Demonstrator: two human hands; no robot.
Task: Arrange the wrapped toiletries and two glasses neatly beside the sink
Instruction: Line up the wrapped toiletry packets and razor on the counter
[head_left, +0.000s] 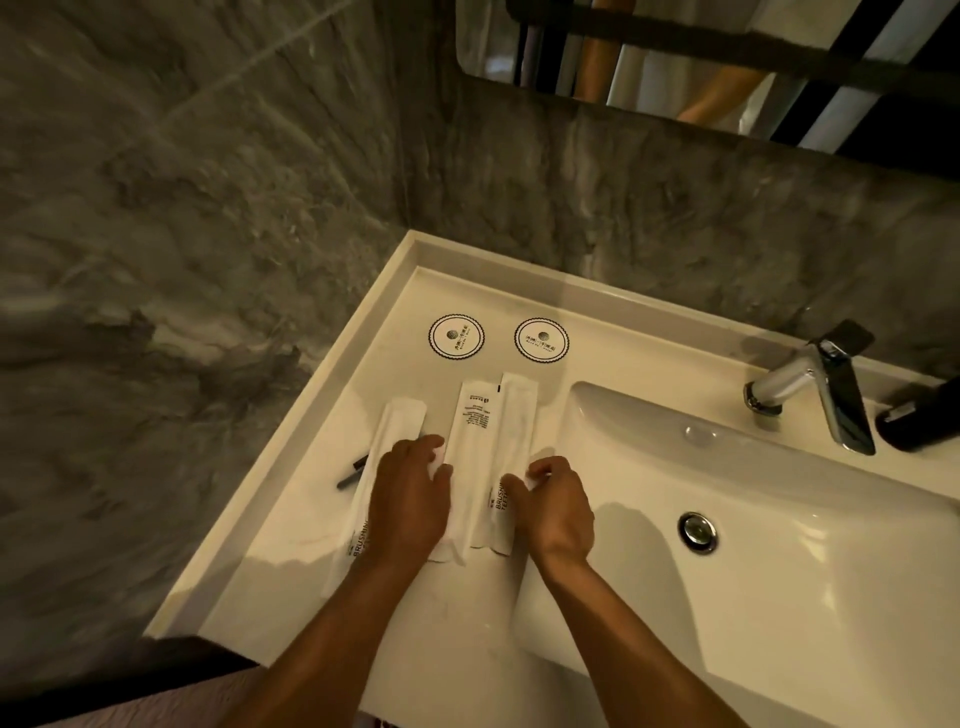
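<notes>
Three long white wrapped toiletry packets lie side by side on the white counter (291, 519) left of the sink basin (779, 519). The left packet (395, 426) is partly under my left hand (410, 499), whose fingertips also touch the middle packet (472, 431). My right hand (556, 504) pinches the lower part of the right packet (514, 415), printed "BRUSHING TEETH". Two round paper coasters (456, 336) (541, 340) sit behind the packets. No glasses are in view.
A thin dark stick-like item (353, 473) pokes out from under the left packet. A chrome faucet (815, 384) stands behind the basin, with a dark object (919, 421) at the far right. Grey marble walls enclose the corner; a mirror hangs above.
</notes>
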